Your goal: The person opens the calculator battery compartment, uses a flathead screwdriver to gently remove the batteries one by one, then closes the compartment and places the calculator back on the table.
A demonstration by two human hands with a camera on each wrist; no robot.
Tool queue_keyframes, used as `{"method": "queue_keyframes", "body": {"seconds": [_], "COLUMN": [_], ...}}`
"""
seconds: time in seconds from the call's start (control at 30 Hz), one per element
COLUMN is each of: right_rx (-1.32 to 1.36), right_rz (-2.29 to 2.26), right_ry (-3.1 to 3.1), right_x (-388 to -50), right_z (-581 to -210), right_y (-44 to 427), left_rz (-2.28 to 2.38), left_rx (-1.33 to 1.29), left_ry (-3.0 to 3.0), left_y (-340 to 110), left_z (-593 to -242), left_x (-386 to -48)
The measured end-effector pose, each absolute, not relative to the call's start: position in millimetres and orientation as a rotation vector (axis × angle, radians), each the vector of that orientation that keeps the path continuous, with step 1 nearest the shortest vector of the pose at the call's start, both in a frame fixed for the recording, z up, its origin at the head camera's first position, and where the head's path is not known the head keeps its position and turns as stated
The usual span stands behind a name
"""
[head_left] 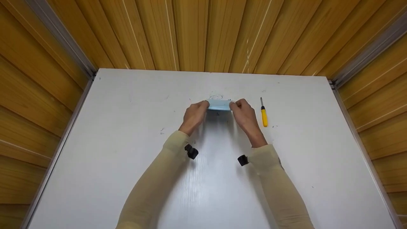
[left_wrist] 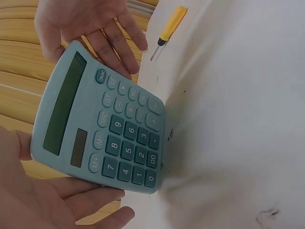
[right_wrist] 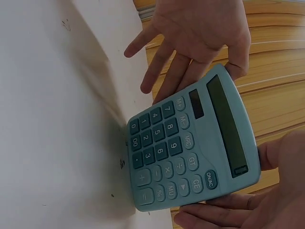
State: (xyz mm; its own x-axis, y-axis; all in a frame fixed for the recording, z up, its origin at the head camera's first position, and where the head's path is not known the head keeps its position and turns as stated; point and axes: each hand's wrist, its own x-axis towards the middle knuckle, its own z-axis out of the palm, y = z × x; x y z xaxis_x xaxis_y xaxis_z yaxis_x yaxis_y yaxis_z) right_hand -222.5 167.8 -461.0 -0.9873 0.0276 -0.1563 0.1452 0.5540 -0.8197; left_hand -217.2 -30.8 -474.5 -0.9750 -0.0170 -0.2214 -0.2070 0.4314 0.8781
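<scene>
A light blue calculator stands tilted up on its lower edge near the back of the white table, between both hands. My left hand pinches its left side near the top corner, thumb at the edge and fingers behind. On the opposite side my right hand holds it in the same way. In the left wrist view the calculator's keys and dark display show. The right wrist view also shows its front, with the lower edge at or close to the tabletop; contact there is hard to tell.
A screwdriver with a yellow handle lies to the right of my right hand. Dark scuff marks dot the white tabletop. Wood-patterned walls rise behind the table and along both sides.
</scene>
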Motion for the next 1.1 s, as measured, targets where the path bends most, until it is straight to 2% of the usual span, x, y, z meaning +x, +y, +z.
{"method": "queue_keyframes", "body": {"seconds": [0.37,1.1], "right_rx": [0.154,0.049], "right_rz": [-1.45,-1.333], "right_ry": [2.694,2.854], "right_x": [-215,-203], "right_z": [-476,-507], "right_y": [165,165], "left_rz": [1.506,1.236], "left_rx": [-0.269,-0.112], "left_ry": [2.587,2.822], "left_y": [-21,-19], "left_z": [-490,-514], "left_x": [-213,-205]}}
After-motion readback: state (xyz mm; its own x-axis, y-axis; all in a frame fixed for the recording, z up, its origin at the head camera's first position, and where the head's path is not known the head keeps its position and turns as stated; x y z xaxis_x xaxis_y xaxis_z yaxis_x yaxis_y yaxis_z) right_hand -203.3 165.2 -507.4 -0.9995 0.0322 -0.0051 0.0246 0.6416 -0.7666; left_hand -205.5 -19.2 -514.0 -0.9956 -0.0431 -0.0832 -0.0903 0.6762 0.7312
